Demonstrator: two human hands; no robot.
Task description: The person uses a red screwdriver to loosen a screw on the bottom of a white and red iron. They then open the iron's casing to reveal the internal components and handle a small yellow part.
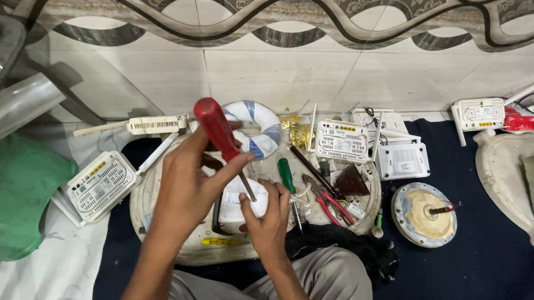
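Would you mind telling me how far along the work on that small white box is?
Early to middle, by the look of it. Done: tools are laid out, a green-handled screwdriver and red-handled pliers beside the work. In hand: the left hand drives a red-handled screwdriver into the small white box, which the right hand steadies. Left: the box looks closed; several white routers wait around.

on the round board before us, a screwdriver lies left of pliers; routers behind them.
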